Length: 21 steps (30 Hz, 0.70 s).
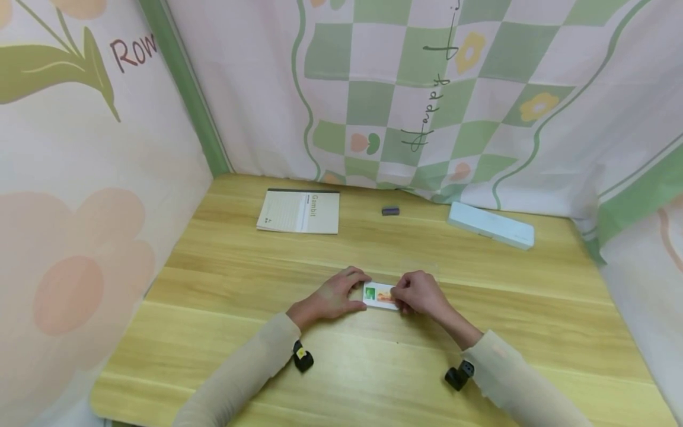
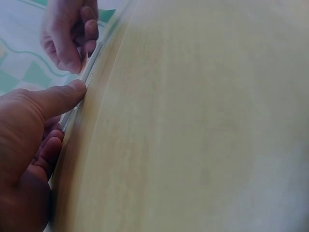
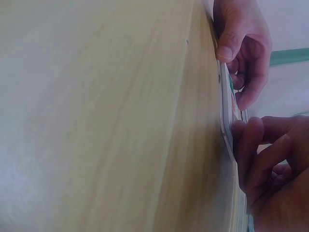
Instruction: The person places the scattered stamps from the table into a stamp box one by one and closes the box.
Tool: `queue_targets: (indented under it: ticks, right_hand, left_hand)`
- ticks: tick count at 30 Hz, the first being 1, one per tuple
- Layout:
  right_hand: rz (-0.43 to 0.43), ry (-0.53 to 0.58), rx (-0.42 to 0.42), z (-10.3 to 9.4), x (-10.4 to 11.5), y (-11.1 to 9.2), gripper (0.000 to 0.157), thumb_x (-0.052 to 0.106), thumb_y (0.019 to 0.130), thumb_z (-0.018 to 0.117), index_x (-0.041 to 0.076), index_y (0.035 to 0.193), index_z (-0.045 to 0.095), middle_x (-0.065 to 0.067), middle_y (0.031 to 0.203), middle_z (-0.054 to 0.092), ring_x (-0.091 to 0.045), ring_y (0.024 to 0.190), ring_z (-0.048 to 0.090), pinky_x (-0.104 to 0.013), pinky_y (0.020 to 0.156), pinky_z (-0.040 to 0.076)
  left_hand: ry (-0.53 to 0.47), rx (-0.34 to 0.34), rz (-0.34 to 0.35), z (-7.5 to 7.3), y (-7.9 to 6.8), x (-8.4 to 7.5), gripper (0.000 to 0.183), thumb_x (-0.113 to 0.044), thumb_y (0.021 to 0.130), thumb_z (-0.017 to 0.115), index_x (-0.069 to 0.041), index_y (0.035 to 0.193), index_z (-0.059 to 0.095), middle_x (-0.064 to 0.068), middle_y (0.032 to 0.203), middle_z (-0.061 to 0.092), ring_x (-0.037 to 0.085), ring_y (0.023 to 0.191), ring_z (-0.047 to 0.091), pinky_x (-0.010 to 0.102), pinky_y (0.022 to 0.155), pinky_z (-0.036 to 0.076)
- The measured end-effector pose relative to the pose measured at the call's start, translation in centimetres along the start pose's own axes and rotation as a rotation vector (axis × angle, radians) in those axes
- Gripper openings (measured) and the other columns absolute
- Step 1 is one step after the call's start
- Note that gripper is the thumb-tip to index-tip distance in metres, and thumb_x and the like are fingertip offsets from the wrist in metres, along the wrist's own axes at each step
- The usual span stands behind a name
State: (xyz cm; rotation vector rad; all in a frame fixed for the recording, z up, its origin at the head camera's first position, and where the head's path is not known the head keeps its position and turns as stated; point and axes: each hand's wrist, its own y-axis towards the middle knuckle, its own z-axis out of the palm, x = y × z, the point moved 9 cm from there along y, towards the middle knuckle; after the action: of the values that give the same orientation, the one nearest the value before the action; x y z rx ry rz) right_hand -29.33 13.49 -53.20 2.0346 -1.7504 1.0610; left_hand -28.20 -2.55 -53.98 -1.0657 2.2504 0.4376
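Observation:
A flat white phone-sized slab (image 1: pixel 380 305) lies on the wooden table between the hands, with a green picture (image 1: pixel 370 293) and an orange sticker (image 1: pixel 383 295) on its face. My left hand (image 1: pixel 335 295) holds the slab's left end, thumb at the near corner and fingers at the far one. The right hand (image 1: pixel 421 292) has its thumb and fingertips pinched at the orange sticker's right side and covers the slab's right end. In the left wrist view, a bit of orange (image 2: pixel 85 63) shows below the right fingertips. The slab (image 3: pixel 225 108) appears edge-on in the right wrist view.
A notebook (image 1: pixel 299 212) lies at the back left of the table (image 1: pixel 224 273). Further right are a small dark block (image 1: pixel 391 211) and a pale blue case (image 1: pixel 491 225). Printed curtains (image 1: pixel 267 89) hang along the back and sides.

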Motion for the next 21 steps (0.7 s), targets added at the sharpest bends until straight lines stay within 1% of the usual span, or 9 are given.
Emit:
queue_targets:
  ticks: [8,21]
  right_hand:
    - [0.004,0.004,-0.005,-0.15,-0.08,0.06,0.016,0.021,0.088,0.066,0.009,0.076,0.066,-0.002,0.059,0.063,-0.015,0.048,0.056,-0.026,0.043,0.044]
    - [0.005,-0.003,-0.024,-0.12,-0.29,0.13,0.017,0.019,0.088,0.068,0.008,0.075,0.065,-0.002,0.059,0.061,-0.015,0.048,0.056,-0.027,0.045,0.046]
  left_hand:
    - [0.005,0.0,0.006,0.06,0.03,0.04,0.057,-0.032,0.088,0.073,-0.013,0.137,0.052,0.003,0.137,0.05,0.017,0.124,0.049,0.03,0.108,0.039]
    - [0.005,0.003,0.007,0.02,0.03,-0.15,0.057,-0.031,0.088,0.073,-0.013,0.137,0.052,0.003,0.136,0.05,0.017,0.123,0.049,0.03,0.108,0.039]
